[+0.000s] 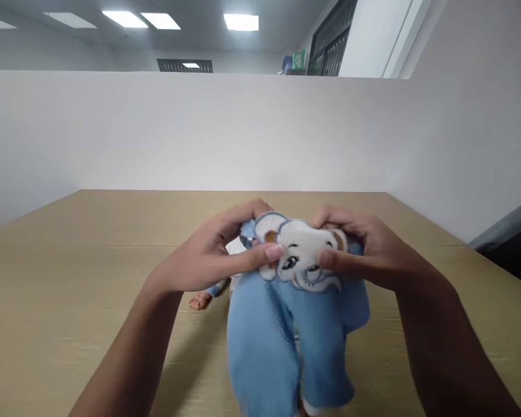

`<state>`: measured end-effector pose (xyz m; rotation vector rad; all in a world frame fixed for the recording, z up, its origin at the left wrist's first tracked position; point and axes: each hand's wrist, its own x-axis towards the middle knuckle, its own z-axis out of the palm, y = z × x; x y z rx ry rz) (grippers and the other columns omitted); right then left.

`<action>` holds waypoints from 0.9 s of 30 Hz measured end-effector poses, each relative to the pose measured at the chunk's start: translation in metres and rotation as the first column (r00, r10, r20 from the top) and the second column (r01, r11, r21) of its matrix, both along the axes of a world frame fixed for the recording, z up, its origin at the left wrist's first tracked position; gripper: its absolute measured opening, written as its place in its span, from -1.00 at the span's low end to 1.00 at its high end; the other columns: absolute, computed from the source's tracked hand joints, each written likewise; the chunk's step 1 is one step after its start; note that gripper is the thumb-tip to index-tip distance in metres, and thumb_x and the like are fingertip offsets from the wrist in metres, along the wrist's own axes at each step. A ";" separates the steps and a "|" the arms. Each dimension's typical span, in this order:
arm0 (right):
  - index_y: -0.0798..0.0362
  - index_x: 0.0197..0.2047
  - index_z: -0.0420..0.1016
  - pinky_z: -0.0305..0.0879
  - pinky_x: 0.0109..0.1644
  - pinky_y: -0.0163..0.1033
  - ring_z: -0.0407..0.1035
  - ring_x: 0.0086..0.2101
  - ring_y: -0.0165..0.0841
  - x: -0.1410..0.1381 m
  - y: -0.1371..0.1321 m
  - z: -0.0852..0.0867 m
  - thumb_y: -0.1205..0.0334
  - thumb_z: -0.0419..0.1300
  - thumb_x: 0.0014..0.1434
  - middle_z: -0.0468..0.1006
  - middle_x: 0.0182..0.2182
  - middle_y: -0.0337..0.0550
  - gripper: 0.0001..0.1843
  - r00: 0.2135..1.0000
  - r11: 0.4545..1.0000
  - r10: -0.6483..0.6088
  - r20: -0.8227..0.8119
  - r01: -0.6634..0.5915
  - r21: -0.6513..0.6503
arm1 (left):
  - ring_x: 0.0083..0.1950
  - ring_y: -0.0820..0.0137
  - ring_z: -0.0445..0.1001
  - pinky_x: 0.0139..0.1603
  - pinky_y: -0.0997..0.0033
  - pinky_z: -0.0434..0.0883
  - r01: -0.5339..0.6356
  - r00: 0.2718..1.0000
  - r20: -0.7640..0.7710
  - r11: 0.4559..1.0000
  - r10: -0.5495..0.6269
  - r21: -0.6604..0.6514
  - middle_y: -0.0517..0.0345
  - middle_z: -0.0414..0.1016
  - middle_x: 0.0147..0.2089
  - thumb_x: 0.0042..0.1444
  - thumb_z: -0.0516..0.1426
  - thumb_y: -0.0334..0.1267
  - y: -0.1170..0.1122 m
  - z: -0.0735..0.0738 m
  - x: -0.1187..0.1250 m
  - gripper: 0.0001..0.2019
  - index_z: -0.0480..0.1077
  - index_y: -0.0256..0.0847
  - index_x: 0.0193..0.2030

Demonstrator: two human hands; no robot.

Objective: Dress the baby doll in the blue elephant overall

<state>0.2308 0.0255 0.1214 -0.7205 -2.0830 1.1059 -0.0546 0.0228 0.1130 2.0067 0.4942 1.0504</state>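
A light blue fleece doll garment [260,324] with two hanging legs is stretched between my hands. On its upper front sits a white elephant face patch [299,246] with brown in the ears. My left hand [217,249] pinches the upper left edge, thumb on the elephant's ear. Opposite it, my right hand [358,246] grips the upper right edge, thumb near the elephant's eye. Behind the garment lies a doll, mostly hidden; its small hand [200,300] with a blue cuff shows at left. Skin-toned and white bits peek out below a leg, too little to make out.
The wooden table [91,324] runs back to a white partition wall [226,130]. A dark object with a grey edge [514,231] stands at the right side. Beyond the partition are ceiling lights and a green package [298,59].
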 end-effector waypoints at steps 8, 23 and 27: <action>-0.04 -0.15 0.65 0.48 -0.02 -0.21 0.51 -0.08 -0.27 0.002 0.006 -0.003 0.19 0.55 0.19 0.60 -0.05 -0.15 -0.78 0.967 0.982 0.149 -0.206 -0.120 0.146 | -0.28 0.45 0.46 -0.31 0.54 0.44 -0.026 0.994 -0.111 0.995 0.014 -0.102 0.21 0.46 -0.27 0.36 0.31 -0.13 0.013 0.004 -0.013 -0.80 0.43 -0.15 -0.08; 0.02 -0.27 0.49 0.32 -0.15 -0.29 0.36 -0.25 -0.38 0.009 0.025 -0.007 0.23 0.54 0.18 0.47 -0.28 -0.28 -0.72 0.949 0.948 0.278 0.148 -0.296 0.116 | -0.15 0.43 0.52 -0.15 0.53 0.50 0.017 0.999 -0.031 0.998 -0.019 -0.059 0.19 0.50 -0.17 0.48 0.18 -0.21 0.012 0.000 -0.016 -0.91 0.48 -0.12 -0.06; -0.03 -0.26 0.54 0.42 -0.13 -0.16 0.45 -0.25 -0.25 0.012 0.020 -0.015 0.05 0.51 0.21 0.58 -0.28 -0.17 -0.72 0.949 0.958 0.283 -0.137 -0.274 0.079 | -0.06 0.31 0.60 -0.05 0.42 0.58 0.032 0.966 -0.250 0.994 -0.058 -0.107 0.08 0.63 -0.03 0.39 0.28 -0.11 0.015 0.001 -0.023 -0.74 0.51 -0.12 0.14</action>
